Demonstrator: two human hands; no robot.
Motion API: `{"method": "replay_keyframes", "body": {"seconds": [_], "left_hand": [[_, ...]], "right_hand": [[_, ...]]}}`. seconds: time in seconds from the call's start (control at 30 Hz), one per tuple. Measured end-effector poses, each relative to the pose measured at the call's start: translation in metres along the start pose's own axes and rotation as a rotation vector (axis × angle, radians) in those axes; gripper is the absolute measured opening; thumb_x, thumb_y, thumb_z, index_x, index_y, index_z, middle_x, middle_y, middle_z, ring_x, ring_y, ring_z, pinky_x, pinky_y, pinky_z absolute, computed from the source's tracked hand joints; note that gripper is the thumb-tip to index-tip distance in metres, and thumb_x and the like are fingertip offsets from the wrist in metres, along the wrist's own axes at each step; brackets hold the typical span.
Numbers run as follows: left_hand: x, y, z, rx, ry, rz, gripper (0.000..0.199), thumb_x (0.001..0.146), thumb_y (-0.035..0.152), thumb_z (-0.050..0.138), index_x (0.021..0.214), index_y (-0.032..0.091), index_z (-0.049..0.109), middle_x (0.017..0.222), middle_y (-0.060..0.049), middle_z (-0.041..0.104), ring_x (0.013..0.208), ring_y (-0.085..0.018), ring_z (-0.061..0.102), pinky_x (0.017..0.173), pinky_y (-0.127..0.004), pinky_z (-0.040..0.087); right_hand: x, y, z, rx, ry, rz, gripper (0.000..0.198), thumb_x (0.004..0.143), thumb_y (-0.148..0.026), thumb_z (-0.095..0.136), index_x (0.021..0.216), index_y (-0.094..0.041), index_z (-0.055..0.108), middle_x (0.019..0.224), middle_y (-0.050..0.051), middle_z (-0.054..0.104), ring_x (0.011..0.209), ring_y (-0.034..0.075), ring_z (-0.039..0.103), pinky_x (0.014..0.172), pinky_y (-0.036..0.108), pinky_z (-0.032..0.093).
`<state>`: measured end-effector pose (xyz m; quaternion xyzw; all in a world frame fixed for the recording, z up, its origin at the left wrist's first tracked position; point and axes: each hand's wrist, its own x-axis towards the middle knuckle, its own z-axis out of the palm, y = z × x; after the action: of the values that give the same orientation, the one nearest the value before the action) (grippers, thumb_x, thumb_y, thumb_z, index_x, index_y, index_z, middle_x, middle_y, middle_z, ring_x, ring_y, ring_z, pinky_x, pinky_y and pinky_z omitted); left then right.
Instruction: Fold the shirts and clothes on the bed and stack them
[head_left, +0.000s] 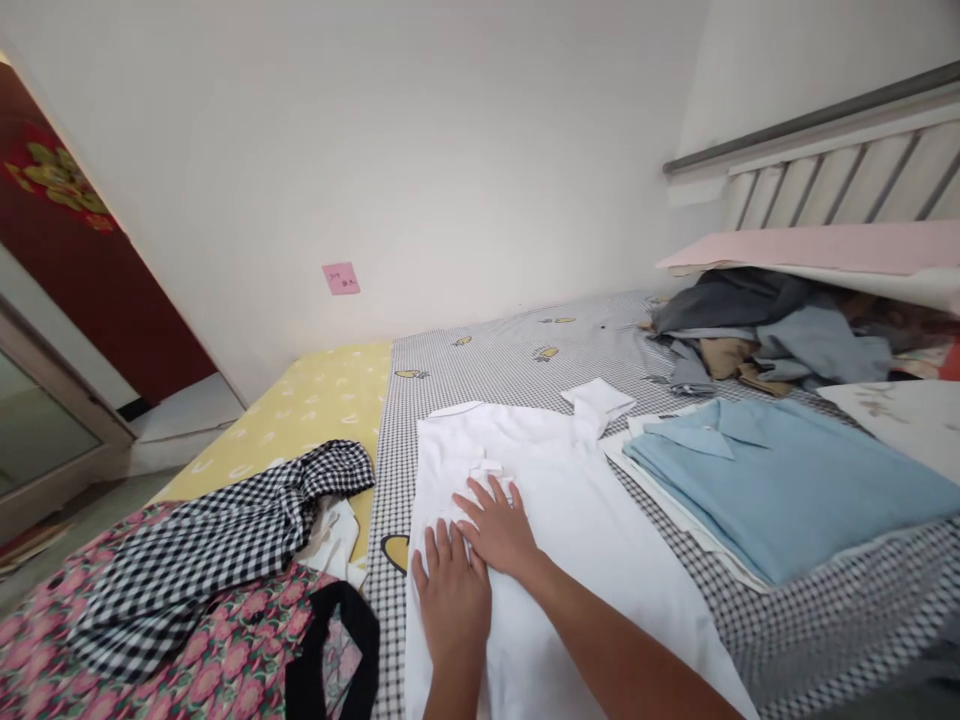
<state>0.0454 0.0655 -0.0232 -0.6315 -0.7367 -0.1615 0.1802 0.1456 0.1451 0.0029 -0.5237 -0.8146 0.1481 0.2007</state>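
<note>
A white shirt (577, 560) lies spread out on the checked bedsheet, its upper edge toward the wall. One sleeve (600, 405) sticks out at its far right corner. My left hand (454, 595) rests flat on the shirt's left part, fingers stretched forward. Just right of it and a little farther off, my right hand (499, 530) presses flat on the cloth, fingers spread, its thumb side touching the left hand. Small folds of white fabric (487, 470) show beyond the right fingertips.
To the right is a folded light-blue shirt (795, 490) on white cloth. Behind it, dark clothes (750, 310) lie heaped under a pink board-like sheet (825, 248). A black-and-white gingham garment (217, 550) and pink floral cloth (232, 640) lie left. A wall (487, 170) stands behind.
</note>
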Motion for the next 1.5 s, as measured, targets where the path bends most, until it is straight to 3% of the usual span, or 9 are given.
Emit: {"method": "replay_keyframes", "body": {"seconds": [0.27,0.5,0.67,0.97,1.17,1.3,1.4,1.5], "left_hand": [[0.001,0.001,-0.004,0.009,-0.044,-0.004,0.050,0.101,0.027,0.035,0.144,0.015,0.058,0.154,-0.015,0.053,0.146,-0.033,0.045,0.121,-0.057,0.032],[0.002,-0.001,-0.004,0.062,0.024,0.049,0.052,0.102,0.026,0.030,0.142,0.011,0.060,0.150,-0.016,0.057,0.143,-0.034,0.047,0.119,-0.057,0.034],[0.004,-0.002,-0.004,0.073,0.023,0.060,0.053,0.103,0.026,0.028,0.141,0.011,0.060,0.150,-0.016,0.058,0.143,-0.034,0.048,0.118,-0.056,0.034],[0.003,-0.002,-0.005,0.109,0.009,0.055,0.053,0.102,0.026,0.029,0.142,0.012,0.059,0.151,-0.015,0.056,0.143,-0.033,0.048,0.118,-0.054,0.035],[0.005,-0.003,-0.004,0.136,0.046,0.081,0.056,0.102,0.026,0.022,0.142,0.011,0.060,0.149,-0.015,0.059,0.140,-0.032,0.051,0.116,-0.054,0.036],[0.007,-0.003,-0.002,0.127,0.077,0.066,0.059,0.103,0.027,0.019,0.140,0.012,0.062,0.148,-0.014,0.060,0.139,-0.032,0.053,0.115,-0.053,0.038],[0.007,-0.003,-0.002,0.134,0.085,0.071,0.060,0.103,0.027,0.017,0.140,0.010,0.061,0.148,-0.015,0.060,0.139,-0.032,0.052,0.115,-0.053,0.037],[0.007,-0.003,0.000,0.139,0.097,0.066,0.060,0.102,0.027,0.018,0.140,0.010,0.061,0.148,-0.015,0.060,0.139,-0.032,0.052,0.116,-0.054,0.036]], "right_hand": [[0.001,-0.004,-0.003,-0.040,-0.060,0.048,0.056,0.104,-0.054,0.034,0.157,-0.039,0.040,0.170,-0.004,0.025,0.159,0.030,0.009,0.125,0.059,0.000],[0.001,-0.005,-0.006,-0.017,-0.051,0.048,0.059,0.103,-0.057,0.032,0.158,-0.038,0.038,0.171,-0.004,0.025,0.159,0.030,0.009,0.125,0.059,0.000],[0.002,-0.003,-0.002,0.011,-0.021,0.042,0.058,0.103,-0.056,0.034,0.157,-0.038,0.040,0.170,-0.003,0.027,0.158,0.030,0.010,0.125,0.059,0.000],[0.011,0.001,-0.006,0.006,-0.001,0.028,0.051,0.102,-0.038,0.037,0.152,-0.038,0.048,0.169,-0.001,0.031,0.157,0.032,0.014,0.124,0.061,0.002],[0.020,0.003,-0.008,0.009,0.028,0.037,0.049,0.101,-0.040,0.040,0.149,-0.040,0.051,0.168,-0.003,0.033,0.156,0.031,0.018,0.124,0.060,0.003],[0.022,0.005,-0.014,0.096,-0.009,0.047,0.051,0.101,-0.046,0.042,0.151,-0.041,0.049,0.170,-0.002,0.029,0.158,0.031,0.013,0.125,0.060,-0.002],[0.021,0.012,-0.032,0.273,-0.149,0.038,0.071,0.091,-0.058,0.058,0.157,-0.039,0.040,0.173,0.002,0.017,0.159,0.032,0.005,0.124,0.059,-0.006],[0.008,0.025,-0.052,0.522,-0.227,0.060,0.087,0.086,-0.056,0.065,0.163,-0.037,0.027,0.174,0.003,0.008,0.159,0.030,0.004,0.126,0.055,0.001]]}}
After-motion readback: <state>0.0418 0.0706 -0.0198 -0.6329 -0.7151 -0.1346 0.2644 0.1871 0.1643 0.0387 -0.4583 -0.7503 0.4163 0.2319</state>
